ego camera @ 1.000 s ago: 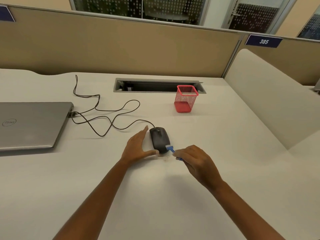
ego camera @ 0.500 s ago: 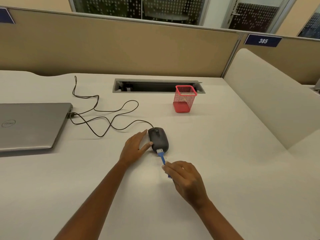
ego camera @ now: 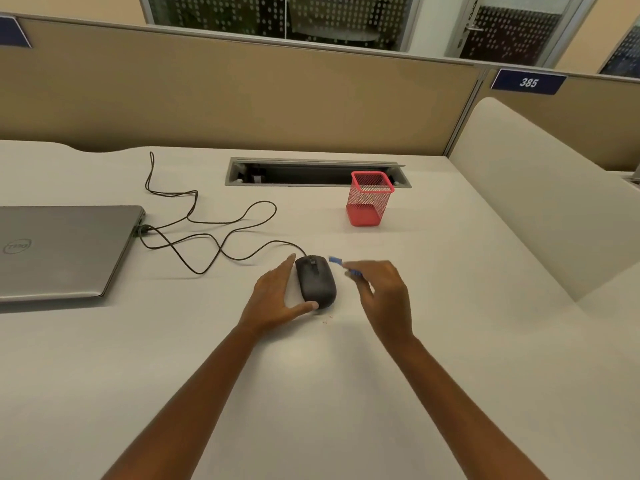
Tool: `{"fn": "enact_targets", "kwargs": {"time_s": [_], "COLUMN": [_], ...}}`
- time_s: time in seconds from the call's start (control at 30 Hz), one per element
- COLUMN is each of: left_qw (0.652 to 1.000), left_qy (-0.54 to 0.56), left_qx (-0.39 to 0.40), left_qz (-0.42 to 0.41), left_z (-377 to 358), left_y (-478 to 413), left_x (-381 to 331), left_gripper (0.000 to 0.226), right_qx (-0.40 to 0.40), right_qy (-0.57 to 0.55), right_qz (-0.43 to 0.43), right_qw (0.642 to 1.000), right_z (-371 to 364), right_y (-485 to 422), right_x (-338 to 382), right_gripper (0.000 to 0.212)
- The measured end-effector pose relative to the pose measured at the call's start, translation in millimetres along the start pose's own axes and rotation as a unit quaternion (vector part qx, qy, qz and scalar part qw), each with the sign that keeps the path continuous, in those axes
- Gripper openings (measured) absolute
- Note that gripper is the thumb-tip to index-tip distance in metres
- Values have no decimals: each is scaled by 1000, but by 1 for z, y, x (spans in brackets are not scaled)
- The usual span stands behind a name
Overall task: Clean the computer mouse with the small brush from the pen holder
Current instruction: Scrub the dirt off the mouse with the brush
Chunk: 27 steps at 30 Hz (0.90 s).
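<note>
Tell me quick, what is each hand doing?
Left hand: open, steadying the mouse.
Right hand: closed, holding the blue brush.

Matt black plastic mouse (ego camera: 317, 282), red wire-mesh pen holder (ego camera: 370, 199), brushed-metal laptop (ego camera: 65, 251).

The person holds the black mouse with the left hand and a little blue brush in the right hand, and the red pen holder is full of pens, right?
Almost. In the head view the red pen holder looks empty: no pens show through its mesh or above its rim. The rest is right: the left hand steadies the black mouse, and the right hand holds the little blue brush.
</note>
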<state>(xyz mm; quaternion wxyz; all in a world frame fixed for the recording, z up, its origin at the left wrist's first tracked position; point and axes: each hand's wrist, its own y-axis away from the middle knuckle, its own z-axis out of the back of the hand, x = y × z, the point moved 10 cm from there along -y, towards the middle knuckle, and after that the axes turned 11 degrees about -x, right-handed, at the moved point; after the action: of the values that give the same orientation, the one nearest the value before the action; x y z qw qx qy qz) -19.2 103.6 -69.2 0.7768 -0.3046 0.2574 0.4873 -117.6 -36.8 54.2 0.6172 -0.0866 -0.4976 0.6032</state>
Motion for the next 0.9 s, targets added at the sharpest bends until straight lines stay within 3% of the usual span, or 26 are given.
{"fn": "enact_targets", "kwargs": {"time_s": [0.3,0.6,0.9], "left_qw": [1000,999,999], "left_qy": [-21,-23,-10], "left_qx": [19,22,31], "left_qz": [6,-10,0], "left_z": [-9,-8,-8], "left_y": [-8,-14,-17], "left_x": [-4,-5,1], "left_gripper": [120,121,119], "right_qx": [129,259,263], "right_qy": [-4,4,47], "right_qz": [-87,-1,-49], "right_qw": [988,966,962], "right_z": [-65,-56,-81], "right_y": [-29,-24,-47], "right_x": [-27,-11,-11], "right_gripper": [17,15,21]}}
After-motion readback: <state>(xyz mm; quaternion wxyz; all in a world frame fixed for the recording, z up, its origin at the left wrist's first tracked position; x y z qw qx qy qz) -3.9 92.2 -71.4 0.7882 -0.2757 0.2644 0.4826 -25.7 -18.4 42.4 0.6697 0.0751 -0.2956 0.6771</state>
